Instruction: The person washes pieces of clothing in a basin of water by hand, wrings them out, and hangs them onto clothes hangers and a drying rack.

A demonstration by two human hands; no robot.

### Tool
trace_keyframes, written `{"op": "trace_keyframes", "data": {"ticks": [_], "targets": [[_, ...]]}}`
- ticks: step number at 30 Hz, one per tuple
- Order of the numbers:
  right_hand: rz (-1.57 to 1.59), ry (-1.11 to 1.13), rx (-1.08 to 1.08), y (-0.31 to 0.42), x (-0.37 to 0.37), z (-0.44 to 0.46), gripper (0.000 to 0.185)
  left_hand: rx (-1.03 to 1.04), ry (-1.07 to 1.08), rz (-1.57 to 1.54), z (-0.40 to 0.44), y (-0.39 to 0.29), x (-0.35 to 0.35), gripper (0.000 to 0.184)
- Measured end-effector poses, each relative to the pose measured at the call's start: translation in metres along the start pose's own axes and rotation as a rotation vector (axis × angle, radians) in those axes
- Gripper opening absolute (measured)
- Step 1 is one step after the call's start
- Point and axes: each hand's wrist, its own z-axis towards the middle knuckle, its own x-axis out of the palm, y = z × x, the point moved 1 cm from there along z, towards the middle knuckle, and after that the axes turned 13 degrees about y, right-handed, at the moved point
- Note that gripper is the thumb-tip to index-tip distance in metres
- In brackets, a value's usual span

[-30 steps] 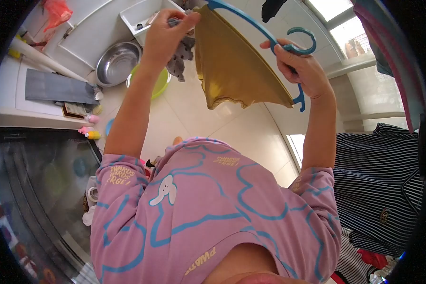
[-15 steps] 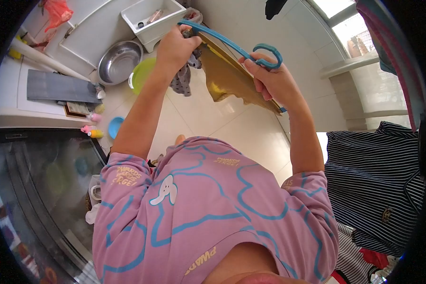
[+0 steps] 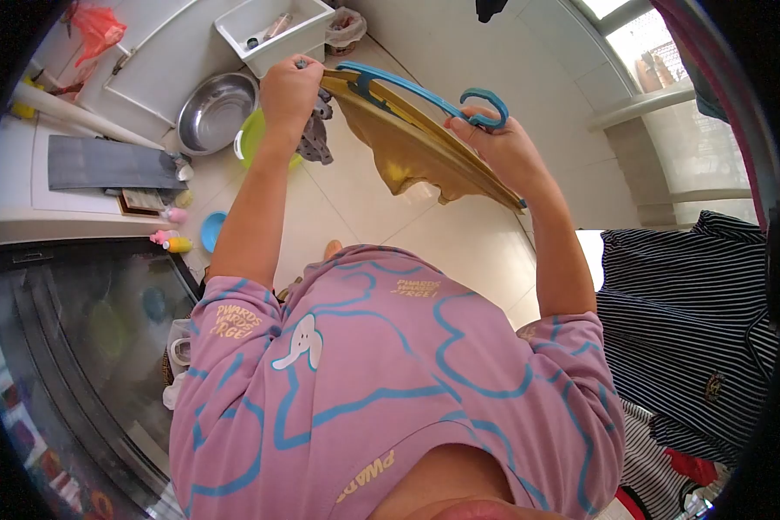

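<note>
A blue plastic hanger (image 3: 410, 85) is held up in front of me, tilted, with its hook toward the right. My right hand (image 3: 504, 149) is closed around the hanger at the base of the hook. A mustard-yellow garment (image 3: 388, 143) hangs along the hanger, its lower edge uneven. My left hand (image 3: 291, 94) is closed at the garment's left upper corner, off the hanger's end. Below that hand dangles a grey dotted cloth (image 3: 316, 139); whether it belongs to the garment I cannot tell.
Behind my left hand are a metal basin (image 3: 219, 113), a green basin (image 3: 250, 143) and a white tub (image 3: 269, 54). A small blue bowl (image 3: 213, 231) lies on the floor. Striped clothes (image 3: 685, 312) hang on the right. A dark glass-topped surface (image 3: 87, 329) stands at left.
My left hand has moved left and slightly down, away from the hanger's end, drawing the garment's corner with it. The garment now stretches further left. My right hand has shifted slightly left and down with the hanger.
</note>
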Motion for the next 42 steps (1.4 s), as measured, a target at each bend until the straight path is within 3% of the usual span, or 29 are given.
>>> {"op": "trace_keyframes", "data": {"ticks": [5,8,11,14,17,18,21,25,29,30,32,33,34,36,39,40,42], "targets": [[-0.108,-0.076,0.066,-0.008,0.0,0.004,0.038,-0.067,0.017,0.056,-0.008,0.004,-0.001,0.021],[-0.121,-0.115,0.101,-0.007,0.002,0.01,0.039,-0.214,0.307,-0.105,-0.047,-0.041,0.002,0.023],[-0.045,-0.09,0.057,-0.008,0.009,0.012,0.037,0.232,0.132,0.06,-0.071,-0.04,0.038,0.026],[0.229,0.023,-0.059,-0.008,0.007,0.009,0.031,0.165,0.394,-0.248,-0.065,-0.031,0.026,0.025],[0.158,0.052,-0.048,0.003,-0.007,0.0,0.024,0.286,0.091,-0.123,-0.038,-0.003,0.004,0.033],[0.139,0.084,-0.046,0.001,-0.012,-0.001,0.023,0.413,0.062,-0.086,-0.032,-0.002,-0.002,0.043],[0.112,0.156,-0.146,0.007,-0.02,-0.006,0.022,0.214,0.77,-0.571,-0.02,-0.014,-0.028,0.049],[0.099,0.259,-0.15,0.015,-0.04,-0.013,0.024,0.274,1.105,-0.449,-0.011,-0.044,-0.06,0.057],[0.053,0.292,-0.181,0.017,-0.052,-0.012,0.021,0.176,1.24,-0.239,-0.013,-0.07,-0.061,0.051],[0.03,0.276,-0.181,0.017,-0.054,-0.012,0.021,0.208,1.205,-0.215,-0.017,-0.077,-0.059,0.039],[0.003,0.252,-0.168,0.015,-0.056,-0.01,0.023,0.251,1.182,0.036,-0.016,-0.079,-0.053,0.033],[-0.116,0.177,-0.17,0.014,-0.059,-0.007,0.025,0.273,1.165,0.161,-0.015,-0.078,-0.05,0.032],[-0.235,0.098,-0.169,0.013,-0.062,-0.004,0.027,0.439,1.112,0.157,-0.018,-0.08,-0.049,0.031],[-0.489,-0.149,-0.165,0.021,-0.064,-0.006,0.027,0.406,1.057,0.107,-0.015,-0.075,-0.054,0.03],[-0.575,-0.766,-0.631,0.016,-0.065,-0.013,0.021,0.373,0.95,0.063,-0.013,-0.066,-0.064,0.031],[-0.675,-0.855,-0.564,0.016,-0.064,-0.025,0.018,0.378,0.919,0.079,-0.011,-0.064,-0.067,0.031],[-0.679,-0.664,-0.648,0.015,-0.049,-0.026,0.018,0.363,0.907,0.147,-0.004,-0.059,-0.073,0.033]]}}
